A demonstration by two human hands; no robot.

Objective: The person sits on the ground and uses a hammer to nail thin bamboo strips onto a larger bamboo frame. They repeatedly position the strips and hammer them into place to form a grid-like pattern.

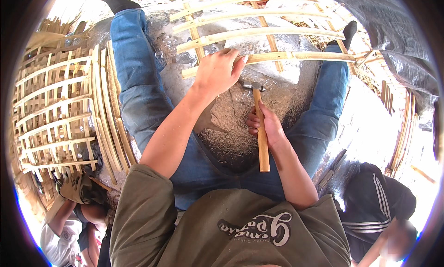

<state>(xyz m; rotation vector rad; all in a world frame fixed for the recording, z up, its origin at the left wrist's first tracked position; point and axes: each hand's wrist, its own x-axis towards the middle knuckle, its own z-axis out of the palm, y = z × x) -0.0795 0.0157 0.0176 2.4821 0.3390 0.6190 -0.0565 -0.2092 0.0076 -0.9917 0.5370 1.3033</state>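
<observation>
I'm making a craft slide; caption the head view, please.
Right grip closed around a wooden-handled hammer, left grip over the nearest slat of a pale lattice.

Hammer handle (263,149), 4 o'clock: pale wood, smooth. Hammer head (253,85), 1 o'clock: grey metal, dull sheen. Lattice (245,32), 12 to 1: split bamboo-like strips. Ground (233,123), centre: rough, glossy patches. Sheeting (393,24), 2 o'clock: plastic-looking, wrinkled, shiny. Shirt (199,230), 6 o'clock: matt cloth.
</observation>
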